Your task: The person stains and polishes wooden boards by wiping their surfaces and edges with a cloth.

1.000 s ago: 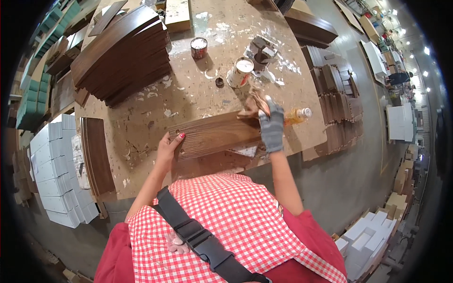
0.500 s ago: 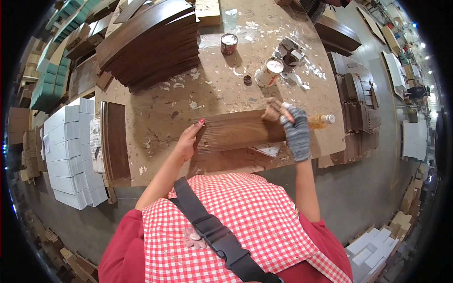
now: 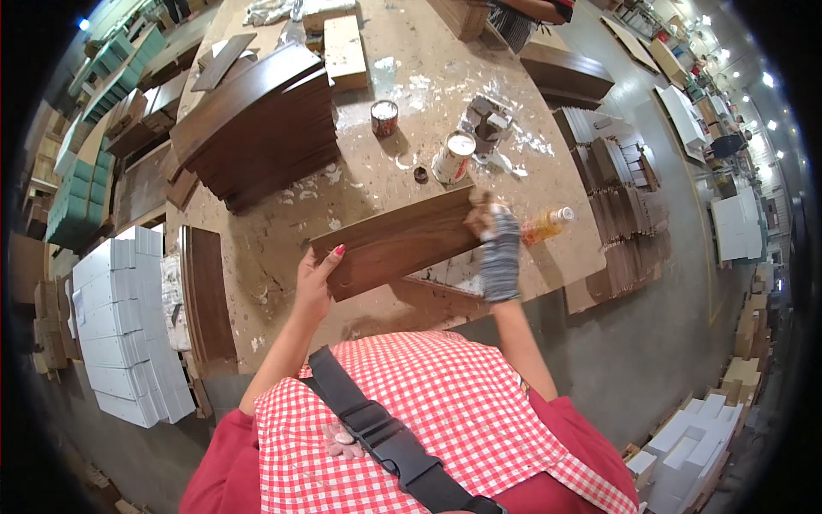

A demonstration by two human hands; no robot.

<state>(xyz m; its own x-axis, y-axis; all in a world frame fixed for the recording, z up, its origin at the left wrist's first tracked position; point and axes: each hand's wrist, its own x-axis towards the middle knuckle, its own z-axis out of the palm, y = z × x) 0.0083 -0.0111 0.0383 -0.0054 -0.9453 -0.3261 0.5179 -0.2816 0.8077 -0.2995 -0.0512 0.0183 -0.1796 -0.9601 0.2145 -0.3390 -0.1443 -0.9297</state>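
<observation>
A flat dark brown wooden board [image 3: 398, 244] is held over the front of the worktable, its right end higher in the picture than its left. My bare left hand [image 3: 317, 276] grips the left end, with the thumb on the upper face. My right hand [image 3: 495, 240] wears a grey striped fingerless glove, and its bare fingers close on the right end, slightly blurred. Beyond the board stand a white-topped can [image 3: 454, 158] and a small dark cap or pot [image 3: 420, 175]. A bottle of amber liquid [image 3: 548, 225] lies just right of my right hand.
A tall stack of dark boards [image 3: 265, 128] fills the back left of the worktable [image 3: 377, 184]. Farther back are an open tin [image 3: 384, 118] and a dark stained container [image 3: 488, 124]. White panels [image 3: 128, 325] are stacked left of the table, brown boards [image 3: 616, 201] to its right.
The board has swung so its right end points farther away, and both hands moved left with it. A hole that showed near its left end is no longer seen. The whole view has shifted.
</observation>
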